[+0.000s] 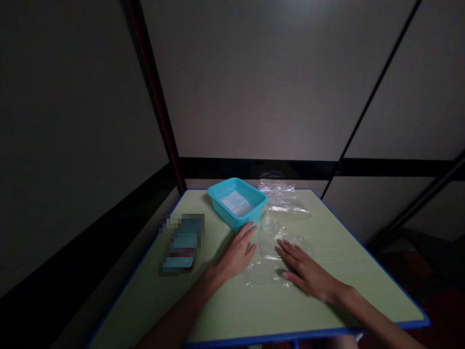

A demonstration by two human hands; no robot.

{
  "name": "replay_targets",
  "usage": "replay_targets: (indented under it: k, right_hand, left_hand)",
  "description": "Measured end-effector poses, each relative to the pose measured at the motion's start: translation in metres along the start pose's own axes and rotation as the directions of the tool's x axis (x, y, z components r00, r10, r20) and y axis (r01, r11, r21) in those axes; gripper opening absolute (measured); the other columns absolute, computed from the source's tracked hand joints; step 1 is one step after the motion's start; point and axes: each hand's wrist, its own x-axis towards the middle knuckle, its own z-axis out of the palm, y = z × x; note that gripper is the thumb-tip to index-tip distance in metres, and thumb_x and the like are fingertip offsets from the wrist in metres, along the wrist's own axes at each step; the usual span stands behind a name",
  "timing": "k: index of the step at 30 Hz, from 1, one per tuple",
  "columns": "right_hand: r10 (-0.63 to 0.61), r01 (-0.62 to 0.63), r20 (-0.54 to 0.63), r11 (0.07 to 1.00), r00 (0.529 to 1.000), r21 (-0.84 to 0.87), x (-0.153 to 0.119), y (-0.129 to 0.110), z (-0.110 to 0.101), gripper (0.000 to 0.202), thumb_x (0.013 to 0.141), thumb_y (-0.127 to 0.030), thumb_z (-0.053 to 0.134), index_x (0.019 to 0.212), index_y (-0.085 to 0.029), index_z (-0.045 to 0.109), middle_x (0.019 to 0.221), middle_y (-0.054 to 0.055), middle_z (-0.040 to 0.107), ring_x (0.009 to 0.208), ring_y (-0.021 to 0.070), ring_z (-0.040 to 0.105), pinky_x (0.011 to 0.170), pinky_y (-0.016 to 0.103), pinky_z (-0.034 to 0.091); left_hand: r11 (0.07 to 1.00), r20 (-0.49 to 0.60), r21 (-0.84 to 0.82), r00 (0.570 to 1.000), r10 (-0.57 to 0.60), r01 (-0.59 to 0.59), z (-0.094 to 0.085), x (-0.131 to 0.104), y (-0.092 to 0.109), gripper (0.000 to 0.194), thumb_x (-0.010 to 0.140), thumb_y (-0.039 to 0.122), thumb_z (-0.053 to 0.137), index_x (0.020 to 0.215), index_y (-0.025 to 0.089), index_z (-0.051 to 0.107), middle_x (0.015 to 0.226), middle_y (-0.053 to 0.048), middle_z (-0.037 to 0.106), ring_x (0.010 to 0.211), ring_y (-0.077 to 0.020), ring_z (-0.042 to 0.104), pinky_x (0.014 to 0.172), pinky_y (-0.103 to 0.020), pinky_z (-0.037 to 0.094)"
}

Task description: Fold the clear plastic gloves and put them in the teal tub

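A clear plastic bag (269, 271) lies spread on the table between my two hands. My left hand (238, 249) is at the bag's left side, fingers stretched toward the near corner of a blue plastic basket (228, 215); whether it touches the basket I cannot tell. On the bag's right part rests my right hand (303, 269), flat with fingers extended. Inside the basket sits a flat whitish sheet or packet (237, 202). Behind the bag, to the right of the basket, are more clear plastic bags (281, 198) in a loose pile.
The pale green table (348, 286) has a blue edge. At its left lies a pixelated, phone-like object (183, 245). Grey wall panels (247, 87) with a dark band stand directly behind the table, and another wall runs along the left.
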Motion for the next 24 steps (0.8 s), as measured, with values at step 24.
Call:
replay_targets:
  k: [24]
  right_hand:
    - [0.151,0.001,-0.179,0.763,0.972,0.646,-0.001,0.026,-0.033,0.018,0.075,-0.034,0.051,0.071,-0.018,0.044,0.068,0.001,0.053,0.066,0.0139,0.052,0.058,0.026,0.040]
  left_hand:
    - [0.990,-0.061,-0.139,0.998,0.015,-0.024,-0.009,0.011,-0.003,0.041,0.071,0.010,0.050,0.112,0.018,0.044,0.117,-0.007,0.047,0.110,-0.0179,0.042,0.096,-0.033,0.031]
